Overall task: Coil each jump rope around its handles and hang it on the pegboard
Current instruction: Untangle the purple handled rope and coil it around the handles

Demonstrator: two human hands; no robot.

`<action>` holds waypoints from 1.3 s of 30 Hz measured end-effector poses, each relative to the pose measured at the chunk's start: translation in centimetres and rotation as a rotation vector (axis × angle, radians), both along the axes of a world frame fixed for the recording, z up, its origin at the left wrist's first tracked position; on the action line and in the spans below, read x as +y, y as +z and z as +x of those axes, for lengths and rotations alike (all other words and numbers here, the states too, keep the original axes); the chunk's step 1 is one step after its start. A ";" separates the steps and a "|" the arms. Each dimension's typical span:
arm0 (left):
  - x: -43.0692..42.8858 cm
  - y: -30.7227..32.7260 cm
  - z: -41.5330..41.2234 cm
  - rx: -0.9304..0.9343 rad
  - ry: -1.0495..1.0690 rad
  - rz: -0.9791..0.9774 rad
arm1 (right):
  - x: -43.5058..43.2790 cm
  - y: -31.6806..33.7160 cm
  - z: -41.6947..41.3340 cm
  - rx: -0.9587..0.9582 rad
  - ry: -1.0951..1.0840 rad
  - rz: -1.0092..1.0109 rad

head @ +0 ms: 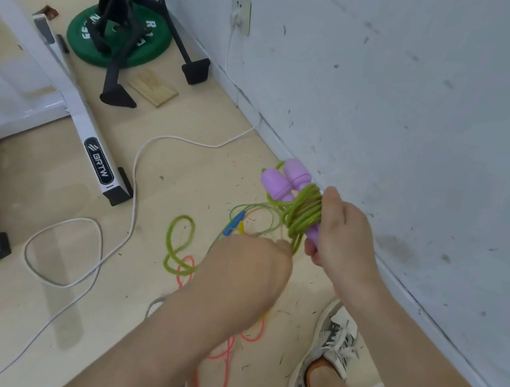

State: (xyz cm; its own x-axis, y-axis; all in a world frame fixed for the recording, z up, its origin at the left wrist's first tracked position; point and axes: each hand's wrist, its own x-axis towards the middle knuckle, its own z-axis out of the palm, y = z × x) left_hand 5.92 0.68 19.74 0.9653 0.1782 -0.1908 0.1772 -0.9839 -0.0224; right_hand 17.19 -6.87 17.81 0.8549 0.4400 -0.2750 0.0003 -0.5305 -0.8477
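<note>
Green rope [301, 214]: right fingers [333, 201] grip handles [276, 183], left fingers [282, 247] pinch it; pink rope [224, 353] underfoot.

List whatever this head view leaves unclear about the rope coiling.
Head view:
Pegboard: outside the frame.
Left hand: its fingers are hidden behind its own back, so its hold on the green rope is unclear.
Purple handles: lower ends covered by the right hand.
Pink rope: partly under the left forearm; handles unseen.
</note>
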 end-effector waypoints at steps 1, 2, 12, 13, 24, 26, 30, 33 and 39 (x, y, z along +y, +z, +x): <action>-0.1 0.2 0.2 -0.011 -0.019 0.007 | 0.0 -0.1 -0.1 -0.059 0.019 -0.056; -0.2 -0.3 0.3 -0.047 -0.042 -0.004 | -0.1 -0.3 -0.2 -0.120 0.042 -0.110; 2.7 1.2 0.0 -0.384 0.038 -0.396 | -0.4 -0.5 -1.4 -0.078 0.461 -0.353; 3.2 1.7 -0.1 -0.356 0.091 -0.477 | -0.6 -0.5 -1.6 -0.028 0.500 -0.364; 5.2 0.8 -0.5 -0.283 0.232 -0.927 | -0.8 3.0 -1.5 0.227 0.699 -0.217; 5.4 1.1 -0.6 -0.217 0.290 -1.145 | -1.1 3.7 -1.5 0.311 0.778 -0.183; 6.4 0.2 -1.0 -0.101 0.324 -1.379 | -1.1 4.2 -1.6 0.376 0.951 -0.211; 6.4 -0.3 -0.8 -0.037 0.371 -1.637 | -1.2 4.6 -1.7 0.419 0.899 -0.123; 5.1 -3.2 -0.6 -0.247 0.561 -1.343 | -1.2 5.1 -0.9 0.458 0.384 0.119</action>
